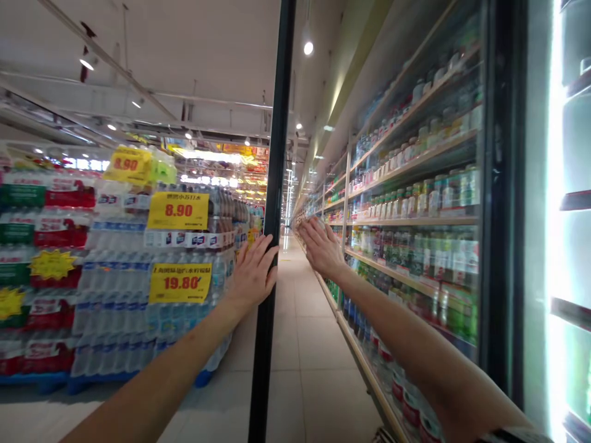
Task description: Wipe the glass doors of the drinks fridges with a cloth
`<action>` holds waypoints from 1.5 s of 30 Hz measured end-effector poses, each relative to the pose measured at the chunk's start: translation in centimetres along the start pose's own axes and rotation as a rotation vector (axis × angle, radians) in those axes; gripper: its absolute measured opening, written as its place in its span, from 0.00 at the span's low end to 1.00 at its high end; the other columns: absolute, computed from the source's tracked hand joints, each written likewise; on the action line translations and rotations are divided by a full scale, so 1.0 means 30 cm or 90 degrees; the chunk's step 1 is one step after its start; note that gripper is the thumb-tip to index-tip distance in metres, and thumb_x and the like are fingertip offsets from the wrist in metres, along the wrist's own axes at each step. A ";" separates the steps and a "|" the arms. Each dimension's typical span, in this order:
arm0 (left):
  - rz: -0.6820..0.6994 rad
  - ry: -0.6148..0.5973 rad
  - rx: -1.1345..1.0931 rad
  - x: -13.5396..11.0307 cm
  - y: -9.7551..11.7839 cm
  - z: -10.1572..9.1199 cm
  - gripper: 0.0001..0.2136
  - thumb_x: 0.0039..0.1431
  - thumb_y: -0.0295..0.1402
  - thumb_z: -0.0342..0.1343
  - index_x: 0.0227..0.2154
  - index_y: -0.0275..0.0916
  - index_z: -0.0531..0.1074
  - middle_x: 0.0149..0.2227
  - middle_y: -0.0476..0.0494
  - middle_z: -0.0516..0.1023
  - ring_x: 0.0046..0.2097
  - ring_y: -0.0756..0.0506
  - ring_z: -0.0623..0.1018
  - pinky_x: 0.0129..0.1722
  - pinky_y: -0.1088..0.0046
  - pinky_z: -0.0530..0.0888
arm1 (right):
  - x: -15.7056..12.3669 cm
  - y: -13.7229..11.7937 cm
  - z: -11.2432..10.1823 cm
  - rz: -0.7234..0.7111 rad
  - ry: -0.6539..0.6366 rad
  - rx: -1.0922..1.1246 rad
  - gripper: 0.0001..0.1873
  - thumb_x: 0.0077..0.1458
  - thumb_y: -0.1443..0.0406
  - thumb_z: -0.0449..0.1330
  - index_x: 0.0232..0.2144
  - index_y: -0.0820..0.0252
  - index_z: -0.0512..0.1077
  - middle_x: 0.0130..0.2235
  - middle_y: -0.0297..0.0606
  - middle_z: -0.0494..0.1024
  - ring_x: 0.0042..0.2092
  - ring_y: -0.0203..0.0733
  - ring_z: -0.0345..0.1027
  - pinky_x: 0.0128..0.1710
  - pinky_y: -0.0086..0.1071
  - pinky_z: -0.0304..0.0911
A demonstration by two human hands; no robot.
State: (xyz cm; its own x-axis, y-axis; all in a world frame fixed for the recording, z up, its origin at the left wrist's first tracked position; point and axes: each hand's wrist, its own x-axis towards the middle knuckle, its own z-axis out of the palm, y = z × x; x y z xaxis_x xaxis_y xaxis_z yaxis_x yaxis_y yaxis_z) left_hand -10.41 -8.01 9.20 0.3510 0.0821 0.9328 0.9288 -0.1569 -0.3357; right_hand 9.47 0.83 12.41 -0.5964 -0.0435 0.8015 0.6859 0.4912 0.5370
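Note:
A glass door with a black frame (266, 332) stands upright before me, its pane reaching from the thin bar to the broad dark edge (503, 203) at the right. My left hand (252, 274) grips the thin bar, with the fingers bent over its side. Against the glass lies my right hand (323, 246), its fingers close together over a pale, crumpled cloth (302, 223). Most of that cloth is hidden under the fingers. Shelves of bottles and cans (415, 197) show in the glass behind my right forearm.
Stacked packs of bottled drinks (111, 295) stand at the left on blue pallets (78, 383). Yellow price signs (179, 211) hang on them. A tiled aisle floor (286, 344) runs away ahead. At the far right a lit cooler (575, 258) shows its shelf edges.

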 end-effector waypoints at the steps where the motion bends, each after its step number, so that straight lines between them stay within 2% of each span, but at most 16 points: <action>1: 0.001 -0.003 -0.003 0.000 0.011 0.004 0.18 0.59 0.31 0.45 0.53 0.37 0.64 0.60 0.37 0.63 0.63 0.42 0.60 0.62 0.57 0.54 | -0.015 -0.013 0.004 0.006 -0.004 0.000 0.30 0.56 0.68 0.48 0.62 0.65 0.53 0.64 0.44 0.54 0.66 0.49 0.38 0.65 0.50 0.34; 5: 0.022 -0.024 -0.021 -0.006 0.050 0.022 0.18 0.59 0.32 0.45 0.53 0.38 0.64 0.60 0.38 0.63 0.63 0.42 0.59 0.62 0.56 0.52 | -0.239 -0.119 0.058 -0.294 -0.078 0.059 0.28 0.56 0.67 0.48 0.60 0.63 0.57 0.62 0.38 0.59 0.66 0.43 0.40 0.65 0.44 0.36; 7: 0.036 -0.040 -0.031 -0.010 0.066 0.035 0.19 0.59 0.31 0.45 0.53 0.38 0.64 0.61 0.38 0.62 0.63 0.42 0.58 0.62 0.56 0.52 | -0.330 -0.127 0.074 -0.373 -0.090 0.083 0.27 0.57 0.66 0.47 0.59 0.61 0.59 0.61 0.36 0.62 0.66 0.40 0.41 0.65 0.42 0.37; 9: 0.044 -0.053 -0.033 -0.015 0.086 0.051 0.19 0.59 0.31 0.45 0.53 0.38 0.64 0.61 0.38 0.61 0.63 0.42 0.58 0.62 0.56 0.52 | -0.333 -0.078 0.065 -0.298 -0.067 0.067 0.27 0.57 0.66 0.48 0.59 0.61 0.58 0.61 0.37 0.61 0.66 0.41 0.40 0.65 0.44 0.35; 12: 0.045 -0.063 -0.023 -0.023 0.125 0.081 0.19 0.59 0.31 0.46 0.53 0.37 0.64 0.61 0.37 0.61 0.63 0.41 0.58 0.62 0.56 0.52 | -0.238 0.038 0.022 -0.034 -0.016 0.005 0.30 0.56 0.66 0.49 0.61 0.61 0.55 0.63 0.43 0.57 0.67 0.47 0.38 0.65 0.50 0.32; 14: 0.043 -0.068 -0.018 -0.030 0.152 0.099 0.19 0.58 0.31 0.46 0.53 0.37 0.64 0.61 0.36 0.61 0.63 0.41 0.58 0.62 0.55 0.52 | -0.206 0.076 0.000 0.063 -0.005 -0.020 0.31 0.55 0.66 0.50 0.61 0.61 0.54 0.64 0.44 0.54 0.67 0.48 0.38 0.64 0.50 0.33; 16: 0.042 -0.077 -0.019 -0.038 0.171 0.112 0.19 0.58 0.31 0.47 0.53 0.37 0.65 0.61 0.36 0.61 0.63 0.40 0.58 0.61 0.55 0.53 | -0.240 0.066 -0.006 0.031 -0.016 -0.026 0.31 0.54 0.67 0.50 0.61 0.61 0.54 0.64 0.43 0.56 0.66 0.47 0.39 0.65 0.49 0.33; 19: 0.039 -0.091 -0.025 -0.042 0.180 0.125 0.19 0.58 0.31 0.47 0.53 0.36 0.64 0.61 0.36 0.61 0.63 0.40 0.58 0.61 0.55 0.54 | -0.346 0.035 0.005 -0.176 -0.058 -0.004 0.31 0.54 0.68 0.50 0.61 0.59 0.55 0.62 0.38 0.60 0.66 0.42 0.41 0.66 0.45 0.33; 21: 0.035 -0.090 -0.026 -0.039 0.178 0.133 0.20 0.58 0.31 0.47 0.53 0.36 0.64 0.61 0.36 0.61 0.63 0.40 0.58 0.61 0.55 0.54 | -0.369 0.059 0.002 -0.237 -0.059 -0.009 0.30 0.55 0.67 0.49 0.61 0.58 0.56 0.62 0.36 0.60 0.66 0.40 0.41 0.66 0.43 0.34; 25: 0.027 -0.065 -0.022 -0.026 0.186 0.151 0.20 0.58 0.31 0.48 0.54 0.35 0.64 0.61 0.34 0.60 0.64 0.40 0.57 0.62 0.56 0.53 | -0.275 0.177 -0.038 0.054 0.050 -0.088 0.30 0.54 0.68 0.50 0.60 0.63 0.56 0.62 0.43 0.59 0.66 0.47 0.39 0.64 0.49 0.37; 27: 0.028 -0.056 -0.026 -0.025 0.198 0.163 0.20 0.58 0.31 0.48 0.54 0.35 0.63 0.62 0.33 0.59 0.64 0.39 0.56 0.62 0.55 0.53 | -0.257 0.191 -0.045 0.140 0.071 -0.105 0.30 0.54 0.67 0.50 0.60 0.64 0.57 0.63 0.45 0.58 0.66 0.49 0.39 0.63 0.50 0.40; 33: 0.049 -0.034 -0.063 -0.045 0.229 0.211 0.22 0.57 0.31 0.49 0.56 0.36 0.60 0.63 0.34 0.57 0.66 0.40 0.51 0.62 0.54 0.51 | -0.445 0.066 0.001 -0.147 -0.019 -0.062 0.29 0.53 0.69 0.50 0.58 0.58 0.60 0.61 0.36 0.63 0.65 0.43 0.43 0.65 0.46 0.35; 35: 0.054 -0.030 -0.071 -0.044 0.235 0.232 0.24 0.57 0.31 0.49 0.57 0.38 0.59 0.63 0.35 0.56 0.66 0.40 0.50 0.62 0.53 0.50 | -0.451 0.084 -0.001 -0.114 0.000 -0.068 0.29 0.54 0.69 0.49 0.59 0.58 0.59 0.60 0.37 0.63 0.65 0.42 0.43 0.65 0.45 0.35; 38: 0.046 -0.020 -0.066 -0.027 0.250 0.264 0.25 0.58 0.32 0.49 0.59 0.39 0.55 0.63 0.36 0.55 0.66 0.41 0.49 0.63 0.52 0.47 | -0.394 0.141 -0.015 0.106 0.086 -0.107 0.28 0.55 0.67 0.49 0.59 0.62 0.58 0.61 0.43 0.62 0.66 0.45 0.41 0.64 0.47 0.38; 40: 0.039 -0.016 -0.058 -0.011 0.262 0.283 0.26 0.59 0.33 0.48 0.60 0.39 0.54 0.63 0.36 0.55 0.66 0.41 0.48 0.63 0.51 0.45 | -0.380 0.147 -0.014 0.182 0.124 -0.125 0.28 0.55 0.67 0.49 0.59 0.63 0.59 0.61 0.44 0.61 0.66 0.46 0.40 0.64 0.47 0.39; 45: 0.018 -0.026 -0.077 0.005 0.272 0.316 0.26 0.59 0.36 0.48 0.61 0.38 0.54 0.64 0.35 0.54 0.66 0.41 0.48 0.63 0.50 0.42 | -0.485 0.098 -0.003 0.019 0.062 -0.108 0.24 0.54 0.68 0.49 0.54 0.58 0.65 0.58 0.38 0.67 0.66 0.41 0.42 0.65 0.43 0.34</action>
State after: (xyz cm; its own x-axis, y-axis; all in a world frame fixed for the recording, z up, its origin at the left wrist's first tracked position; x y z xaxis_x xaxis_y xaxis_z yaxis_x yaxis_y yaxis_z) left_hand -1.65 0.07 5.35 0.3839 0.1156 0.9161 0.8981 -0.2771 -0.3414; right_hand 20.19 2.83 2.34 -0.5374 -0.1196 0.8348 0.7676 0.3405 0.5430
